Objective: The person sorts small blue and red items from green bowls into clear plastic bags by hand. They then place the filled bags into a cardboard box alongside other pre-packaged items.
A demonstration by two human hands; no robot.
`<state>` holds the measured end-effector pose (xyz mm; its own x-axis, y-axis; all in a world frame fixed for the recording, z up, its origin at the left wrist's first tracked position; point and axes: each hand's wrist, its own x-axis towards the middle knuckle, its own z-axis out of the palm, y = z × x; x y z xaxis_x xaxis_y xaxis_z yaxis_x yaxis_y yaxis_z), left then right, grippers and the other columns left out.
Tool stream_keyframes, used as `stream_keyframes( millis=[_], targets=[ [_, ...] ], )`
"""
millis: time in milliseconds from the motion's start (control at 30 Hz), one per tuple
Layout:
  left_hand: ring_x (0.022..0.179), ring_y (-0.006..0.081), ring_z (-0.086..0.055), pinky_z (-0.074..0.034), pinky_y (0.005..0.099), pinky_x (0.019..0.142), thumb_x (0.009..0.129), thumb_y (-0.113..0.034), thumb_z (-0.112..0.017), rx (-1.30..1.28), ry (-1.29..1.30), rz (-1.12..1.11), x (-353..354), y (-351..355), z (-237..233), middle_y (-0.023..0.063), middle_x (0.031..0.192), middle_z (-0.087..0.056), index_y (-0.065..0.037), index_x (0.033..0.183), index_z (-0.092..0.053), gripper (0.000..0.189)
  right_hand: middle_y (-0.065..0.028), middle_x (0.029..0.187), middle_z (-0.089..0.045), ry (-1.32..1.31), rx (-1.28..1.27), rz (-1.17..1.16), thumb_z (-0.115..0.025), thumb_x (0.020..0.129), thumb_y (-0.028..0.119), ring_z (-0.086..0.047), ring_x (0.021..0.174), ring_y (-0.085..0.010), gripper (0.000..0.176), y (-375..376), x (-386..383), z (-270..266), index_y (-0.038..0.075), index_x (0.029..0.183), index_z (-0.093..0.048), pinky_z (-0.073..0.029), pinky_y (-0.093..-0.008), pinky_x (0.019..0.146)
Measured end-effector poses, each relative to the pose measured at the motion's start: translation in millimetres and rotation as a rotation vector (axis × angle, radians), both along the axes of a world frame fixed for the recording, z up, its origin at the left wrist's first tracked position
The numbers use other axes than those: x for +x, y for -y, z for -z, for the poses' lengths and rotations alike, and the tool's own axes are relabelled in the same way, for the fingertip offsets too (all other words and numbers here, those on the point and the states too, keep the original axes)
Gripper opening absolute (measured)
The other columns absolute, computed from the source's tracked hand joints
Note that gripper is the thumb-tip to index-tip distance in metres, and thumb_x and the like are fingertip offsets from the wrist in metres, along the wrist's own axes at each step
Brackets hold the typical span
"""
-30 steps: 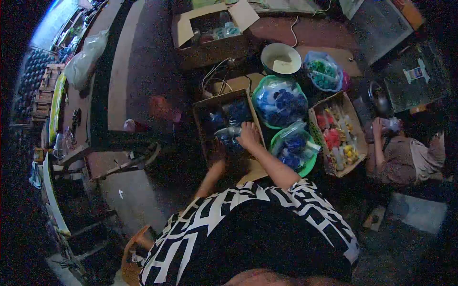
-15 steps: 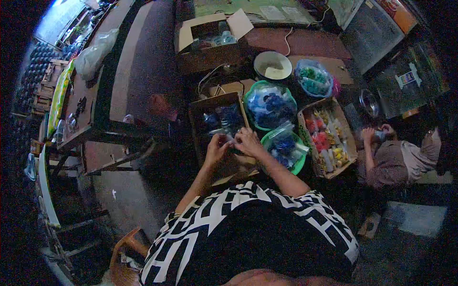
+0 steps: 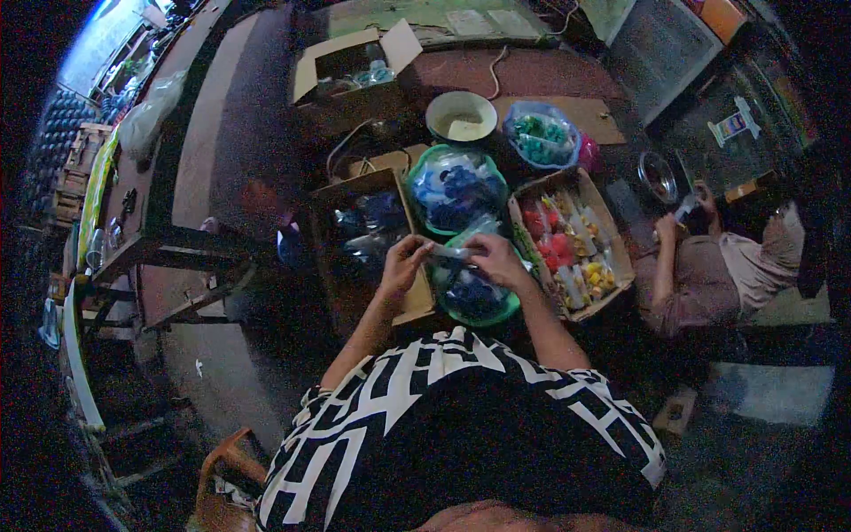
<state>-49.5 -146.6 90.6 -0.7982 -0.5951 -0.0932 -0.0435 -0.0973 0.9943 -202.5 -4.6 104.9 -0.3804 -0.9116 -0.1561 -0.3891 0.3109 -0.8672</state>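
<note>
A small clear plastic bag [image 3: 450, 252] is stretched between my two hands, above the lower green basin [image 3: 505, 312] of dark blue items. My left hand [image 3: 405, 263] pinches its left end near the right edge of a cardboard box [image 3: 417, 297] that holds dark packets. The right end is pinched in my right hand [image 3: 494, 260]. Behind them, another green basin [image 3: 417, 164] carries blue and white packets in plastic. To the right, a shallow cardboard box [image 3: 625, 266] contains packets with red and yellow items. What the small bag contains is too blurred to tell.
At the back are a white bowl [image 3: 463, 117], a blue basin with green items [image 3: 542, 135] and an open carton [image 3: 346, 75]. Another person [image 3: 700, 266] sits at the right, hands near a small object. A dark wooden table [image 3: 160, 213] stands at the left.
My hands have moved from above the left cardboard box to the right, over the lower green basin, and the plastic bag now spans between them. The view has shifted slightly.
</note>
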Motion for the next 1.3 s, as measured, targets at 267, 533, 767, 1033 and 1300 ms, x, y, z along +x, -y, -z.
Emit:
stream_keyframes(
  millis=[267,533,767,1033,1300],
  targets=[
    [0.063,0.0088,-0.04,-0.038,0.0241,0.056,0.082,-0.013,-0.057,-0.2,0.182,0.004,-8.4,-80.5,52.3,0.0006,0.071,-0.048,0.0,0.084,-0.048,0.016,-0.0079,0.081,-0.057,0.012,-0.008,0.188,-0.06,0.075,0.011,-0.056,0.078,-0.0168,0.019,-88.7,-12.9,86.1,0.004,0.092,-0.056,-0.043,-0.0299,0.072],
    [0.074,0.0198,-0.057,-0.044,0.03,0.066,0.079,-0.007,-0.052,-0.508,0.353,0.051,-2.0,-83.9,91.6,0.0113,0.075,-0.057,0.0,0.089,-0.05,0.012,-0.0105,0.084,-0.052,-0.141,-0.083,0.058,-0.066,0.068,0.008,-0.053,0.079,-0.0233,0.021,-94.0,-8.5,88.6,0.002,0.085,-0.056,-0.044,-0.0308,0.071],
    [0.084,0.0248,-0.053,-0.044,0.033,0.071,0.069,-0.017,-0.069,-0.262,0.233,0.023,1.2,-80.5,86.7,0.0123,0.087,-0.053,-0.002,0.087,-0.059,0.025,-0.0112,0.089,-0.05,-0.172,-0.099,-0.058,-0.066,0.067,0.012,-0.05,0.087,-0.0267,0.017,-68.1,-26.4,83.4,0.002,0.08,-0.061,-0.042,-0.034,0.075],
    [0.075,0.0239,-0.051,-0.041,0.0327,0.065,0.076,-0.018,-0.063,-0.548,0.29,0.034,30.0,-18.5,65.2,0.0114,0.079,-0.049,-0.001,0.082,-0.059,0.019,-0.0106,0.092,-0.053,-0.295,-0.11,-0.206,-0.053,0.08,0.024,-0.048,0.092,-0.027,0.021,-2.9,-8.6,56.3,0.005,0.087,-0.06,-0.036,-0.0364,0.081],
    [0.081,0.0218,-0.053,-0.042,0.0311,0.07,0.082,-0.028,-0.055,-0.211,0.327,-0.02,77.6,43.3,44.1,0.0119,0.086,-0.054,0.002,0.085,-0.058,0.03,-0.0113,0.086,-0.056,-0.352,-0.039,-0.379,-0.047,0.082,0.032,-0.05,0.087,-0.0302,0.029,89.2,49.5,61.2,0.007,0.088,-0.06,-0.039,-0.0425,0.074]
  ],
)
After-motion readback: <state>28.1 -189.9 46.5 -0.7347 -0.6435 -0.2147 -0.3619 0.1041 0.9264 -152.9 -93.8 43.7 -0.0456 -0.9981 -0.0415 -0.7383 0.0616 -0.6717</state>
